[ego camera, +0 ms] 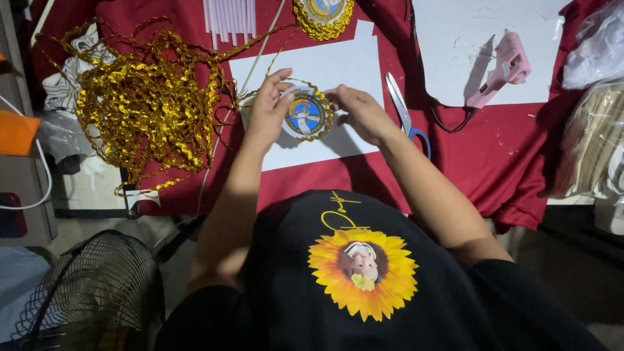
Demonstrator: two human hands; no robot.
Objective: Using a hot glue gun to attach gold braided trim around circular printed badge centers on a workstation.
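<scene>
A round printed badge (305, 115) with a blue and yellow picture and a gold braid rim lies on a white sheet (328, 71). My left hand (266, 110) grips its left edge, thumb and fingers curled around the rim. My right hand (359, 112) presses the gold trim at the badge's right edge. A strand of gold braid (257, 36) runs from the badge towards the tangled heap of gold braid (146, 97) on the left.
Scissors with blue handles (404, 110) lie right of my right hand. A pink glue gun (504, 68) rests on white paper (481, 26). A second trimmed badge (323, 14) and glue sticks (229, 14) lie at the top. A fan (97, 292) stands below left. Plastic bags (595, 130) sit right.
</scene>
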